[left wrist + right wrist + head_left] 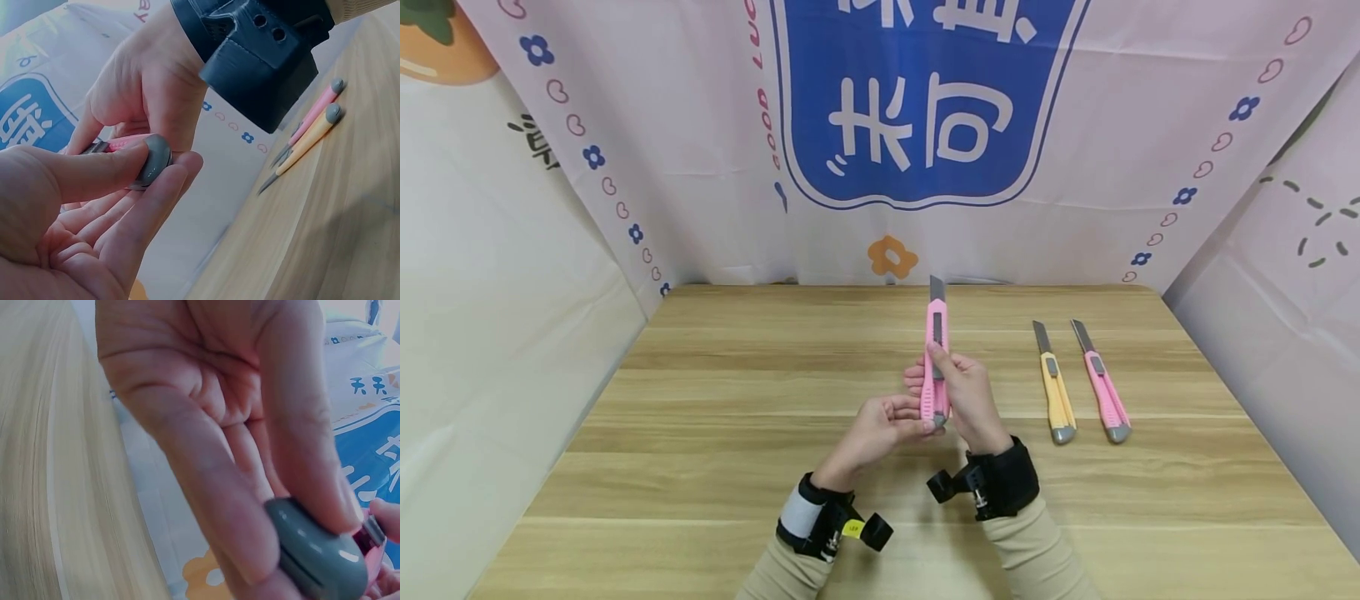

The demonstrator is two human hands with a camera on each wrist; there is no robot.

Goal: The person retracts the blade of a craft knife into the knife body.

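A pink utility knife [934, 392] stands upright above the table, its grey blade [937, 288] extended and pointing away. My right hand [974, 398] grips the pink body, with the thumb over the grey slider. Lower down, my left hand [872, 433] pinches the knife's grey end cap between thumb and fingers. That end cap [156, 161] shows close up in the left wrist view, and the right wrist view has the cap [319, 550] under the left fingertips. The blade lies outside the right wrist view.
To the right, a yellow utility knife [1057, 400] and a second pink utility knife [1107, 396] lie side by side on the wooden table [715, 375], blades out and pointing away. A printed cloth [715, 225] hangs along the table's far edge.
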